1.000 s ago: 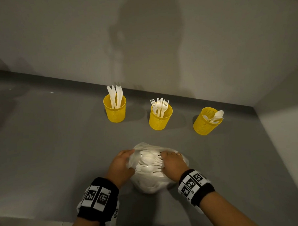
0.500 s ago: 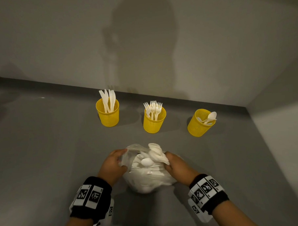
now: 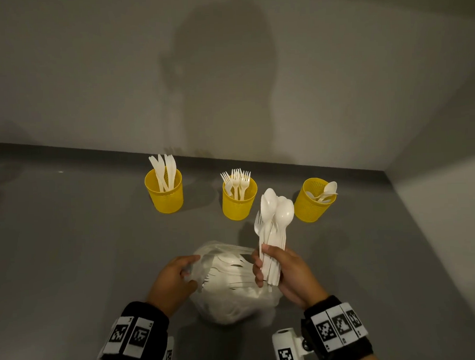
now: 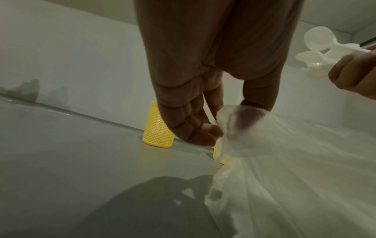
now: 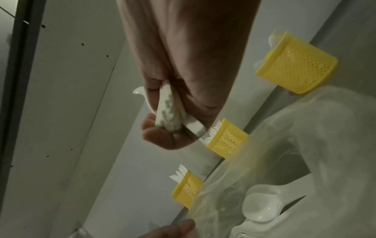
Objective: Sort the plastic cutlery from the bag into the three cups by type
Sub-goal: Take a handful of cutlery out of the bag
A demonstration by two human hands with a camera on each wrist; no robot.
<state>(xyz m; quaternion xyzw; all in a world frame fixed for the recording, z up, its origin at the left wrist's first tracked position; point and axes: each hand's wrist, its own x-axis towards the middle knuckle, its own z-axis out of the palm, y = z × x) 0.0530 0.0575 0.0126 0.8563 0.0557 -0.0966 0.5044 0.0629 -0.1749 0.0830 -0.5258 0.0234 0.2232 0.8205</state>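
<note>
Three yellow mesh cups stand in a row: the left cup [image 3: 164,192] holds knives, the middle cup [image 3: 239,200] holds forks, the right cup [image 3: 313,201] holds spoons. A clear plastic bag [image 3: 235,286] of white cutlery lies in front of me. My left hand [image 3: 175,280] pinches the bag's edge [image 4: 240,127] at its left side. My right hand [image 3: 278,270] grips a bundle of spoons [image 3: 276,219], with at least one fork among them, upright above the bag's right side. The handle ends [image 5: 168,112] stick out of that fist.
The grey surface [image 3: 71,255] meets a wall [image 3: 226,71] just behind the cups and a side wall [image 3: 449,197] on the right. Open surface lies left of the bag and between the bag and the cups.
My right hand has pulled a bundle of spoons out of the bag and raised it upright. My left hand still holds the bag's edge.
</note>
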